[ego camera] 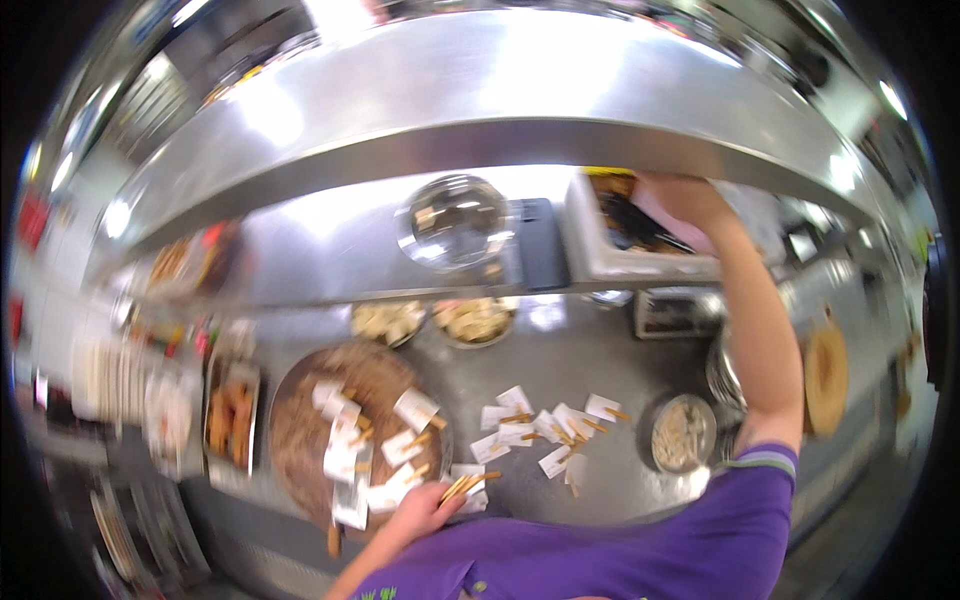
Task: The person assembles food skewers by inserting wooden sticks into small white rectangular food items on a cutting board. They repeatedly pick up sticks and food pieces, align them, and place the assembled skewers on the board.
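My left hand is closed around several small wooden clothespins, just above the near right edge of a round wooden chopping block. White paper slips with clothespins lie over the block, beside a cleaver with a wooden handle. More paper slips with clothespins are scattered on the steel counter. My right arm stretches up to the shelf, and my right hand is at a white foam box that has dark items inside. The shelf edge partly hides that hand, so its grip is unclear.
On the lower shelf a clear bowl stands beside a dark smartphone. Two bowls of pale chunks sit below it. A bowl of shredded food is at right, a metal tray of browned food at left. The steel upper shelf overhangs.
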A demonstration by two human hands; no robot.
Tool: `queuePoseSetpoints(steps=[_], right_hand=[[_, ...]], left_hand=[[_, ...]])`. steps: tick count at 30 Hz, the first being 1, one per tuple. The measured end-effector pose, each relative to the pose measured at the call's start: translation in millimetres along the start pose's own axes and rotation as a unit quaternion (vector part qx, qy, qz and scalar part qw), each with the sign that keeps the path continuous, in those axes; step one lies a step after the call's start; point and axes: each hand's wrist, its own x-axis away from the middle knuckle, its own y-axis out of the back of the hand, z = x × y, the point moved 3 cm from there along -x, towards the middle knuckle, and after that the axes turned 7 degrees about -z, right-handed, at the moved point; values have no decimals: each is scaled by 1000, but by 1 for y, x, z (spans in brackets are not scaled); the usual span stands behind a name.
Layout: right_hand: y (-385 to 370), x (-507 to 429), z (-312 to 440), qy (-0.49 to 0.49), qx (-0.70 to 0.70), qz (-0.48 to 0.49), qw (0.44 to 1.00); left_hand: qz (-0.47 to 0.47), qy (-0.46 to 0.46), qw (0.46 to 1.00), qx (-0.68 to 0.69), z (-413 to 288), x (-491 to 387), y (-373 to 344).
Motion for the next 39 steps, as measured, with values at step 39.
queuePoseSetpoints(steps=[39], right_hand=[[-154,-12,1088,2,-511,455,730]], left_hand=[[-632,75,601,483,358,526,210]])
